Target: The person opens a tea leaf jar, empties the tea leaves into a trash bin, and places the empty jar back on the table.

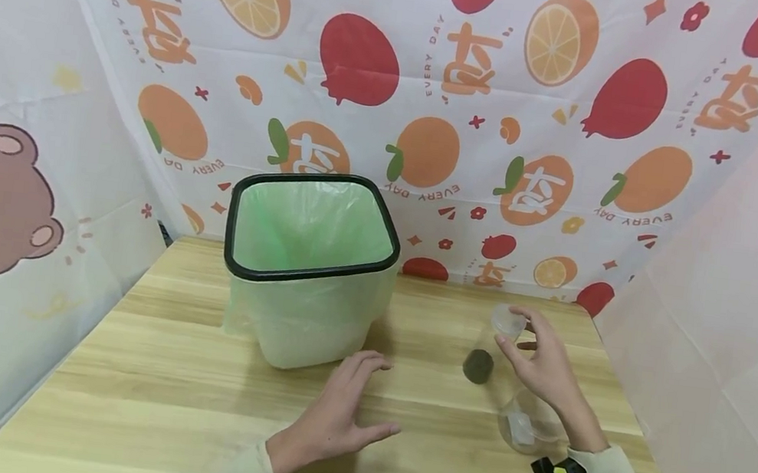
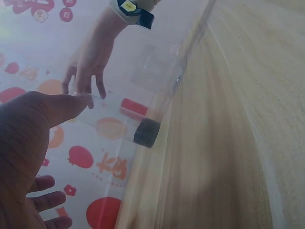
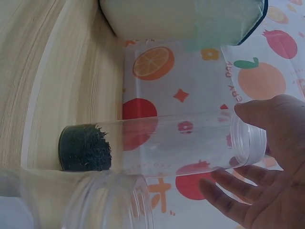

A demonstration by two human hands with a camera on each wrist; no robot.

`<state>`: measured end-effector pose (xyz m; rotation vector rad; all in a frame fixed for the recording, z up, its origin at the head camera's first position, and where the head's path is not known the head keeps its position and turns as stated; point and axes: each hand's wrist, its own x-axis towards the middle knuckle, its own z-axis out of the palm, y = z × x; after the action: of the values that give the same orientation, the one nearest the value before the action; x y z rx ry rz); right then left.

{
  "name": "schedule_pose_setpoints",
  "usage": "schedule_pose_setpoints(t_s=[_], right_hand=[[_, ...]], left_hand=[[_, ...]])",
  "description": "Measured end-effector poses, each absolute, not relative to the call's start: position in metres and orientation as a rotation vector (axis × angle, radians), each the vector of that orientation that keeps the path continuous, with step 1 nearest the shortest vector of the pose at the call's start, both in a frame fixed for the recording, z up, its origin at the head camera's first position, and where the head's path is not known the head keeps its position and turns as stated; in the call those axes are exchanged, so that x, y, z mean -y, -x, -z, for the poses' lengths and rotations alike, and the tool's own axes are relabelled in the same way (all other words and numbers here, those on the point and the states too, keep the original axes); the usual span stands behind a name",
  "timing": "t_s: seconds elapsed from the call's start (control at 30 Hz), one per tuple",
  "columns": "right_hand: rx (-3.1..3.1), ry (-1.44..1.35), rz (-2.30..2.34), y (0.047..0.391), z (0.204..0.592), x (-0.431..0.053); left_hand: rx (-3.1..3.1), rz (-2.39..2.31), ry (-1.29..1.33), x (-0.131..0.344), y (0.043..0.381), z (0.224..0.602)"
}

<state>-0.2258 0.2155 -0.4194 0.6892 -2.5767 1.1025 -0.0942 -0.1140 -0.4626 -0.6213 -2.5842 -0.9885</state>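
Note:
A tall clear plastic jar (image 1: 478,366) stands upright on the table with a layer of dark, shredded, tea-like leaves (image 3: 86,148) at its bottom. Round its translucent lid (image 3: 250,143), my right hand (image 1: 542,362) holds the top, thumb on one side and fingers on the other. Close in front stands a wider clear jar (image 1: 542,431) with a small white packet (image 1: 520,429) inside. My left hand (image 1: 333,413) hovers over the table, fingers spread and holding nothing, near the lower front corner of a bin (image 1: 313,337).
The bin has a black rim (image 1: 309,269) and a green plastic liner (image 1: 311,222), and stands at the back left of the wooden table (image 1: 148,389). A fruit-printed sheet (image 1: 430,80) hangs behind, with further sheets along both sides.

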Motion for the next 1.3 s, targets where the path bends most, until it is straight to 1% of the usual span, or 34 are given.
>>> schedule_pose_setpoints(t_s=[0.5, 1.0, 1.3], right_hand=[[2.495, -0.719, -1.081, 0.227, 0.420, -0.213], [2.431, -0.713, -1.163, 0.222, 0.387, -0.200], [2.371, -0.786, -1.218, 0.215, 0.365, -0.184]], left_hand=[[2.518, 0.960, 0.590, 0.126, 0.094, 0.458], [2.522, 0.987, 0.527, 0.134, 0.092, 0.454], [2.441, 0.943, 0.541, 0.138, 0.096, 0.450]])
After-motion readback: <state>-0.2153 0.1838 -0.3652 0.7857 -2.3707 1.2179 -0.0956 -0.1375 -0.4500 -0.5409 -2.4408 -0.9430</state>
